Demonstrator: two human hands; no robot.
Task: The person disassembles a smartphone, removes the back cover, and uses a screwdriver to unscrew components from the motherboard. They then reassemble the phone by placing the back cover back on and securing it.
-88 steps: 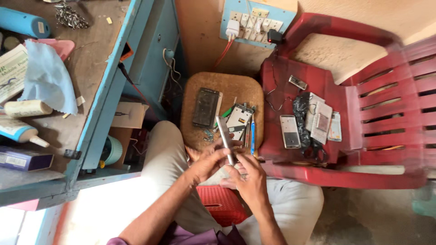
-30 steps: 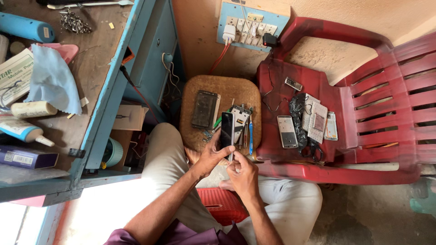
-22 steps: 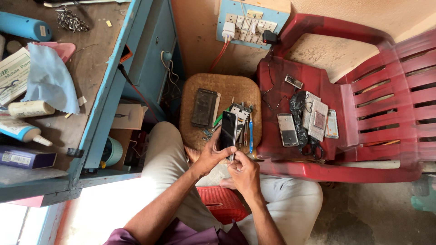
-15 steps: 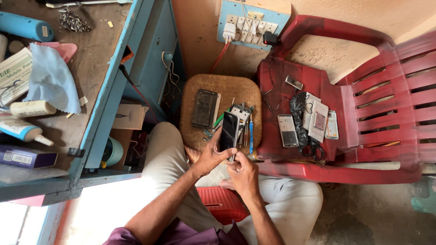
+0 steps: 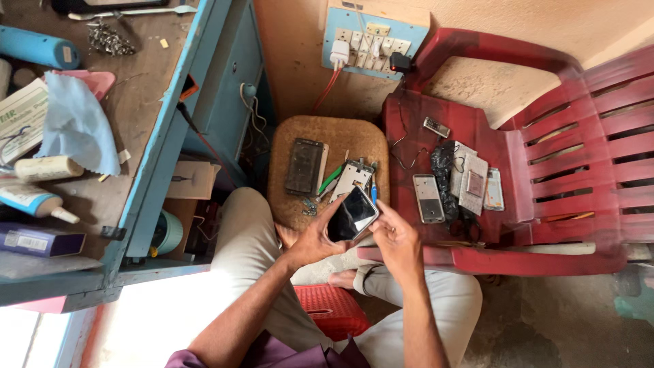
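My left hand holds a small black phone with a glossy dark screen, tilted up above my knees. My right hand is at the phone's right edge, fingertips touching its upper corner. Just beyond, on a round brown stool, lie a dark phone panel, an opened phone body with its circuit board showing, a green tool, a blue-handled tool and several small screws.
A red plastic chair to the right carries several phones and covers. A blue switchboard with plugs hangs on the wall. At left, a blue-edged workbench holds a blue cloth, tubes and boxes. A red stool sits under me.
Earlier I held a thin metal tool upright between both hands. Now the phone is in my left hand, turned so its screen faces up, with my right fingers at its edge.
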